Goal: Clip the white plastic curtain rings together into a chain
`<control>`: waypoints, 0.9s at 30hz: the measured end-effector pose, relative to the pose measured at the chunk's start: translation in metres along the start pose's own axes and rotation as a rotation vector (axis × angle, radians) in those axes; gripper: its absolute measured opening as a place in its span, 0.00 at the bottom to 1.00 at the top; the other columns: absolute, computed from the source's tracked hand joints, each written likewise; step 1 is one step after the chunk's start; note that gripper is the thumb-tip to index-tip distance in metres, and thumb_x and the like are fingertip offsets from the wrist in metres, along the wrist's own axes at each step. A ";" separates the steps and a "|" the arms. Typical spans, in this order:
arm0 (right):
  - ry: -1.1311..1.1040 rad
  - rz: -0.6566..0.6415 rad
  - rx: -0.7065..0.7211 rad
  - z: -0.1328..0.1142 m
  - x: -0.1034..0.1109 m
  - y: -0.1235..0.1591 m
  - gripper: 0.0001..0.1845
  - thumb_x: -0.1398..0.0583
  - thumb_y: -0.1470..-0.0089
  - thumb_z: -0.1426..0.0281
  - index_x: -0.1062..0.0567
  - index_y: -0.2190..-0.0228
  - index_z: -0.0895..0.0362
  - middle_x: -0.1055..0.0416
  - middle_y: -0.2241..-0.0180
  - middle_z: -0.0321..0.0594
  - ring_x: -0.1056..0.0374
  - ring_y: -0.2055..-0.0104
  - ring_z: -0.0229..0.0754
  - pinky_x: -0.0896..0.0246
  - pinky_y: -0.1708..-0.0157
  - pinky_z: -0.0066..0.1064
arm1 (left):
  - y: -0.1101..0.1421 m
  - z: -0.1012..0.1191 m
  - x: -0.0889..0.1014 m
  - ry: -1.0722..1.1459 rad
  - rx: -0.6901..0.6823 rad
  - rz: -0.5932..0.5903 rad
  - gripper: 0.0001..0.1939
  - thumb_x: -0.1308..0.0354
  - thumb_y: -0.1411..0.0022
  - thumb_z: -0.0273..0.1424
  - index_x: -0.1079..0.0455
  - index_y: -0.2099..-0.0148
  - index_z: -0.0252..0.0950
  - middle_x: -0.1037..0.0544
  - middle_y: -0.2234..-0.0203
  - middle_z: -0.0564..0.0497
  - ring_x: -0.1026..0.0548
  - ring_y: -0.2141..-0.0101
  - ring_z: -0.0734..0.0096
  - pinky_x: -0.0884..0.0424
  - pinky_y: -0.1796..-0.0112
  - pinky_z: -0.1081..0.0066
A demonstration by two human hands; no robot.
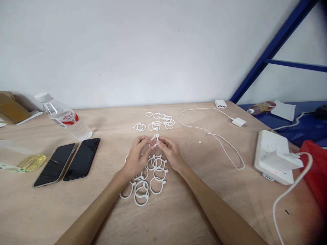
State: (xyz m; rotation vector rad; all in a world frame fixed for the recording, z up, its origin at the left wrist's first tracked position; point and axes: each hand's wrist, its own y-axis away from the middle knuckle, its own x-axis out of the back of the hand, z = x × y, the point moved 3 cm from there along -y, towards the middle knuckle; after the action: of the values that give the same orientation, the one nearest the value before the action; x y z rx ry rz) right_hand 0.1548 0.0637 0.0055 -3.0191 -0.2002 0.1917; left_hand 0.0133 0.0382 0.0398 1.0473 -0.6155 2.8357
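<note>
Between my two hands I hold a small white plastic ring (154,136) with a knob at its top, a little above the table. My left hand (139,153) pinches its left side, and my right hand (170,151) grips its right side with thumb and fingers. Below the hands lies a loose pile of larger-looking white rings (141,193) with small tabs, some overlapping; my left hand covers part of it. Farther back, toward the wall, several more white rings (154,126) lie in small clusters.
On the left are a tilted water bottle (67,117), two phones (81,159) and a container with yellow liquid (30,163). To the right, a white cable (199,127) joins a charger plug (239,122). A power strip (272,153), USB hub (220,103) and red bag (313,173) are there too.
</note>
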 end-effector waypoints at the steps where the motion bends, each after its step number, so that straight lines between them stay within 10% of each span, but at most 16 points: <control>1: -0.014 -0.033 0.000 -0.001 -0.001 0.000 0.16 0.39 0.52 0.60 0.22 0.64 0.56 0.24 0.65 0.40 0.31 0.60 0.44 0.38 0.59 0.33 | 0.004 0.002 -0.002 0.032 0.005 -0.007 0.08 0.52 0.37 0.34 0.33 0.61 0.39 0.31 0.58 0.46 0.34 0.53 0.63 0.37 0.51 0.62; 12: -0.130 -0.015 -0.052 0.007 0.004 -0.004 0.13 0.37 0.53 0.60 0.20 0.69 0.55 0.24 0.70 0.38 0.32 0.66 0.40 0.37 0.63 0.31 | 0.017 0.002 -0.005 0.056 0.020 -0.044 0.08 0.47 0.39 0.36 0.32 0.59 0.40 0.31 0.52 0.45 0.36 0.47 0.61 0.40 0.47 0.61; 17: -0.121 -0.088 -0.048 0.003 0.001 -0.001 0.10 0.36 0.55 0.62 0.20 0.70 0.54 0.23 0.68 0.38 0.30 0.63 0.42 0.36 0.60 0.33 | 0.017 -0.006 -0.006 0.025 0.237 -0.027 0.26 0.42 0.45 0.43 0.37 0.46 0.39 0.26 0.58 0.47 0.29 0.60 0.63 0.33 0.57 0.63; 27: -0.063 -0.174 -0.090 0.000 -0.002 0.002 0.09 0.38 0.52 0.64 0.22 0.73 0.56 0.24 0.72 0.38 0.31 0.68 0.40 0.37 0.65 0.31 | 0.014 -0.003 -0.005 -0.018 0.139 -0.133 0.14 0.46 0.41 0.40 0.28 0.57 0.37 0.24 0.65 0.49 0.30 0.62 0.65 0.34 0.61 0.68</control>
State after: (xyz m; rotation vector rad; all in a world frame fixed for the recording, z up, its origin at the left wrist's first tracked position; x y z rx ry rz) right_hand 0.1528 0.0619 0.0056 -3.0644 -0.4873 0.2692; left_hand 0.0124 0.0266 0.0294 1.0912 -0.3394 2.7891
